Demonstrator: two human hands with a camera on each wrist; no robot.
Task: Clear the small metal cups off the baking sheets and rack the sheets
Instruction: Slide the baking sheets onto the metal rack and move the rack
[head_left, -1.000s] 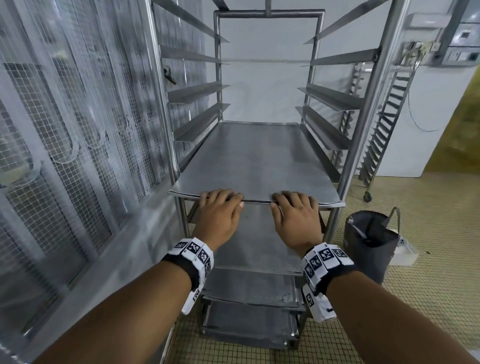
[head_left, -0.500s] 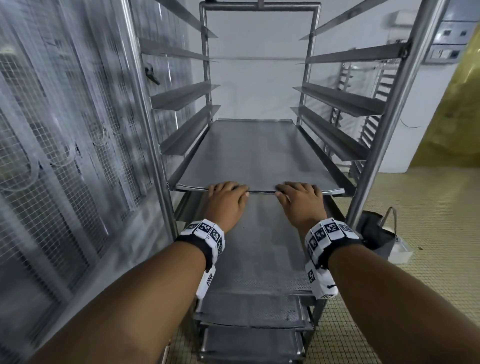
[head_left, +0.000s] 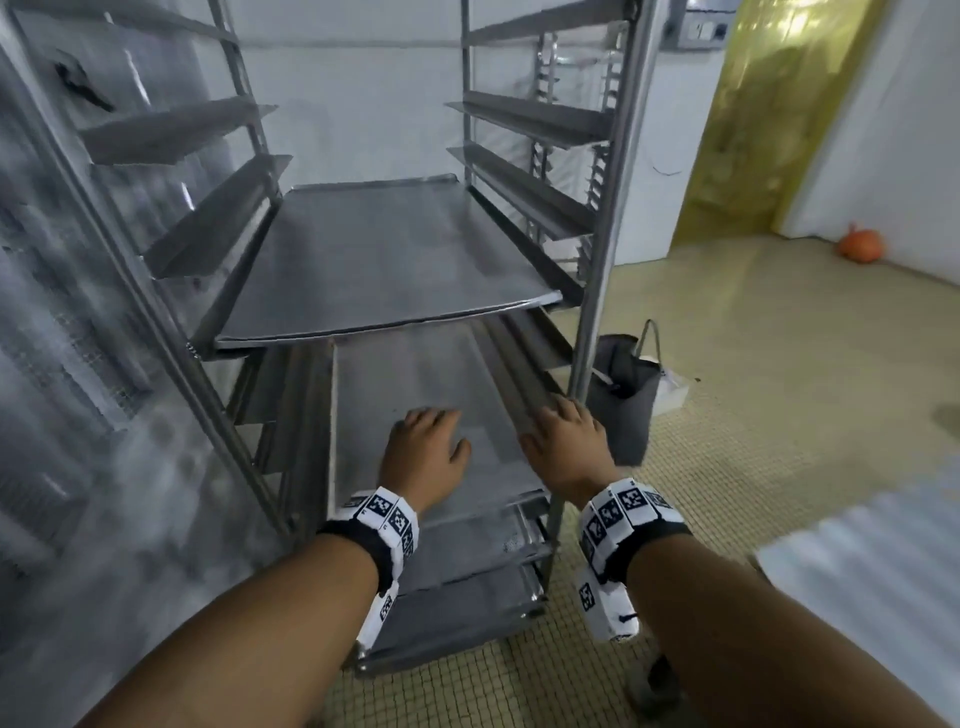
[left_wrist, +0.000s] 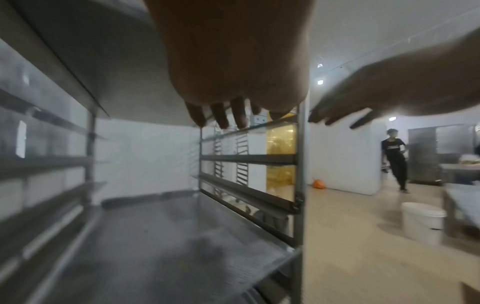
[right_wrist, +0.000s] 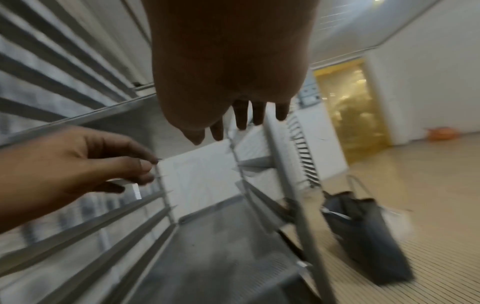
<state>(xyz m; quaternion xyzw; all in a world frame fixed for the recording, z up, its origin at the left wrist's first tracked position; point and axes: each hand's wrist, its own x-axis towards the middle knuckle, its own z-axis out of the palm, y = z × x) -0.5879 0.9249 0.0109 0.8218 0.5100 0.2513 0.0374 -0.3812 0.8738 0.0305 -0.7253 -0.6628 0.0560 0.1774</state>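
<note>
A bare metal baking sheet lies pushed in on the rails of the steel rack. Below it sits a perforated sheet, with two more sheets lower down. My left hand hovers over the perforated sheet with relaxed fingers and holds nothing. My right hand is beside the rack's right front post, fingers loose and empty. The left wrist view shows my left hand free under the upper sheet. In the right wrist view my right hand is free too. No small metal cups show.
A grey bag stands on the tiled floor right of the rack, an orange ball by the far wall. A corrugated panel lies at lower right. A white bucket, tables and a walking person are further right.
Both hands have let go of the upper sheet's front edge and dropped back and down. The sheet now sits fully in the rack. My view has swung to the right.
</note>
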